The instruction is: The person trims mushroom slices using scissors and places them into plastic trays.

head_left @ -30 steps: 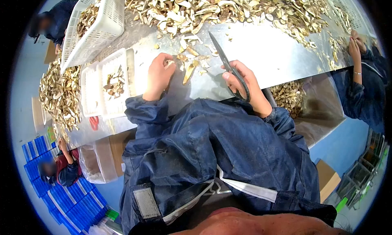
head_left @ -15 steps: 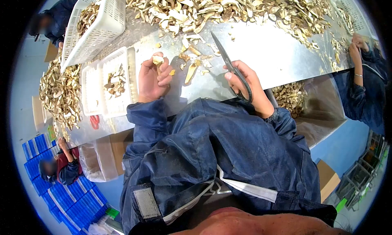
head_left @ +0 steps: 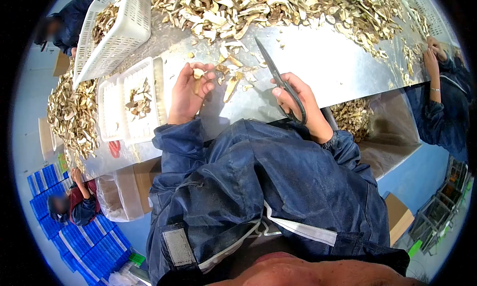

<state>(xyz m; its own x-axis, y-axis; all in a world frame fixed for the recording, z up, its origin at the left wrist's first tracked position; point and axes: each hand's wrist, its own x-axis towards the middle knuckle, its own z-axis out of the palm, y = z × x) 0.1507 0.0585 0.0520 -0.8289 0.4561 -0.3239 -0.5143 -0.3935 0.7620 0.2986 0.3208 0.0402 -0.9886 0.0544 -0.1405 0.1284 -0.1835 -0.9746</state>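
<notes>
In my left hand (head_left: 189, 94), raised a little over the metal table, a small pale dried mushroom slice (head_left: 198, 73) rests between the curled fingers. My right hand (head_left: 304, 103) is wrapped round the black handles of a pair of scissors (head_left: 268, 57), whose dark blades point up and away and look closed. Between the hands, loose mushroom pieces lie on the tabletop, among them a longer yellowish slice (head_left: 230, 88). Beyond them spreads a large heap of dried mushroom slices (head_left: 278, 7).
Left of my hand stand white plastic trays (head_left: 158, 112) with some slices, and a white perforated basket (head_left: 117, 42). Red-handled scissors (head_left: 115, 148) lie near the edge. A lined box (head_left: 392, 132) of mushroom pieces sits below the table at right. Several other people work around the table.
My left hand has loosened and turned, its fingers spreading slightly to the right, and the slice has shifted with it. My right hand and the scissors stay almost still.
</notes>
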